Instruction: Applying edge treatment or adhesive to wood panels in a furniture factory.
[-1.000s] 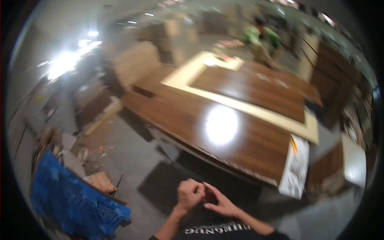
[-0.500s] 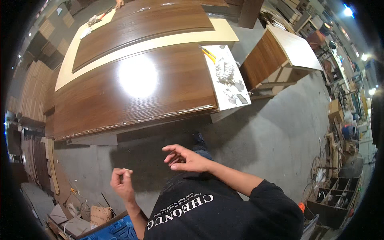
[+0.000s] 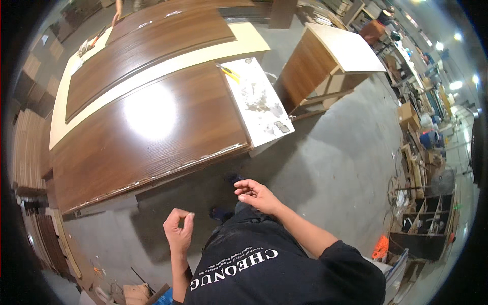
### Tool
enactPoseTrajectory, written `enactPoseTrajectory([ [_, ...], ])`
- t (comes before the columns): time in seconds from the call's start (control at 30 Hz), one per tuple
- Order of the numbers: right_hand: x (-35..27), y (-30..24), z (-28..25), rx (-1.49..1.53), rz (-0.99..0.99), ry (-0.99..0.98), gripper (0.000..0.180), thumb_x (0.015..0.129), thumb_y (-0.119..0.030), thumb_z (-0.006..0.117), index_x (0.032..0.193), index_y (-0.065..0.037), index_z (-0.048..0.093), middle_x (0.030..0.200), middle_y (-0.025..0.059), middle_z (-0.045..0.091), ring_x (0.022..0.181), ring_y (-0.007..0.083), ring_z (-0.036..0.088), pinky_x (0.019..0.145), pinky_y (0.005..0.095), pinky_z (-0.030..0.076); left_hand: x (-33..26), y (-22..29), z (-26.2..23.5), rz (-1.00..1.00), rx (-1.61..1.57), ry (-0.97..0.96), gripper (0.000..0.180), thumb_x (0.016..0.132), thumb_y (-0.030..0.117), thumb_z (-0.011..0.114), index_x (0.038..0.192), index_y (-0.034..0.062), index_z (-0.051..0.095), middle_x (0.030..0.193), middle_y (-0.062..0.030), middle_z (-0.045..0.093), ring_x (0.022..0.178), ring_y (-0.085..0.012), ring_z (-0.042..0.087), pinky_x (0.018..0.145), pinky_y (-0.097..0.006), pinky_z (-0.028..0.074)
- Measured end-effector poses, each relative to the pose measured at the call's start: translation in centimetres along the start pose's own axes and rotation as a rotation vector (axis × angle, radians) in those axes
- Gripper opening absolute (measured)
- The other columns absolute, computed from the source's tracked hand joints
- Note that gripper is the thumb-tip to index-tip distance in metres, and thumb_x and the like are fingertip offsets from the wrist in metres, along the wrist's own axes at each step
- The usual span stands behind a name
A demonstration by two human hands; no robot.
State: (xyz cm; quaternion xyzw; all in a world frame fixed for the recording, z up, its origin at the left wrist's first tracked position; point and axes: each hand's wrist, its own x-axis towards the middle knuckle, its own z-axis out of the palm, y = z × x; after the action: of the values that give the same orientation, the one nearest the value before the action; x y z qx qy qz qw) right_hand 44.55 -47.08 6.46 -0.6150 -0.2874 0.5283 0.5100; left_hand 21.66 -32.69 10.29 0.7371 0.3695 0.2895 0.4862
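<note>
Workshop floor of bare grey concrete [image 3: 325, 152] is filling the lower view, and I am looking down at a person in a black printed T-shirt [image 3: 264, 269]. Both hands are hanging free in front of the chest, holding nothing. Left hand [image 3: 179, 230] is curling its fingers loosely inward, thumb meeting the forefinger, nothing pinched that I can make out. Right hand [image 3: 256, 195] is lying palm-down, fingers half bent, empty.

Nearest work is the dark wood-grain door panel [image 3: 147, 137], glossy, throwing back a lamp glare. It is lying flat ahead of and above both hands, well apart from them, long axis running from lower left to upper right. Its near edge, chipped pale along the veneer, is facing the hands; the left hand is sitting a little closer to that edge.

Beyond it a cream frame [image 3: 168, 68] is bordering a second brown panel [image 3: 152, 51]. A smeared white board [image 3: 256, 101] with a yellow-handled tool [image 3: 230, 72] is abutting the panel's right end. A small cabinet [image 3: 325, 66] is standing farther right.
</note>
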Motion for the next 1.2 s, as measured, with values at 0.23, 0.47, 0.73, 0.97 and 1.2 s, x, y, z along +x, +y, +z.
enactPoseTrajectory([
  [0.23,2.9,-1.7,-5.0,-0.001,0.041,-0.144,0.034,0.085,-0.007,0.06,0.118,-0.006,0.053,0.106,0.0057,0.06,0.099,0.0132,0.056,0.089,0.0283,0.045,1.3,2.0,4.5,-0.069,0.036,-0.009,0.006,0.075,0.008,0.065,0.072,0.004,0.061,0.072,-0.008,0.062,0.068,-0.0223,0.061,0.063,-0.032,0.047],
  [0.47,8.7,-4.8,-3.9,-0.145,0.22,-0.663,0.037,0.082,-0.006,0.063,0.117,-0.003,0.052,0.103,0.0044,0.06,0.098,0.0117,0.055,0.087,0.0265,0.044,-2.1,3.1,8.4,-0.275,-0.018,0.221,0.018,0.076,0.015,0.07,0.084,0.0025,0.06,0.08,-0.0077,0.062,0.072,-0.0203,0.061,0.065,-0.03,0.047],
  [0.73,10.7,-5.8,6.8,-0.377,0.083,-1.204,0.011,0.071,0.001,0.072,0.076,0.0,0.062,0.085,0.0072,0.064,0.087,0.0163,0.059,0.082,0.0294,0.046,-10.8,2.0,7.6,-0.417,0.036,0.86,0.015,0.078,0.02,0.068,0.079,0.0051,0.067,0.078,-0.0078,0.065,0.073,-0.0227,0.064,0.063,-0.031,0.049],
  [0.97,4.4,-2.7,21.4,-0.504,0.176,-1.519,0.011,0.079,-0.006,0.067,0.088,0.001,0.066,0.09,0.0067,0.064,0.084,0.0153,0.058,0.079,0.0272,0.044,-21.1,1.7,3.6,-0.374,-0.014,1.152,0.021,0.08,0.02,0.068,0.09,0.0024,0.065,0.083,-0.0096,0.066,0.078,-0.0232,0.065,0.067,-0.033,0.05],
  [1.2,-3.6,1.0,34.8,-0.335,0.249,-1.96,0.045,0.09,-0.039,0.052,0.109,0.0,0.061,0.104,0.0087,0.059,0.101,0.02,0.053,0.092,0.0333,0.037,-30.9,2.1,-2.3,-0.463,0.149,1.443,0.02,0.077,0.019,0.071,0.085,0.0031,0.062,0.079,-0.0086,0.065,0.071,-0.0199,0.063,0.062,-0.031,0.048],
])
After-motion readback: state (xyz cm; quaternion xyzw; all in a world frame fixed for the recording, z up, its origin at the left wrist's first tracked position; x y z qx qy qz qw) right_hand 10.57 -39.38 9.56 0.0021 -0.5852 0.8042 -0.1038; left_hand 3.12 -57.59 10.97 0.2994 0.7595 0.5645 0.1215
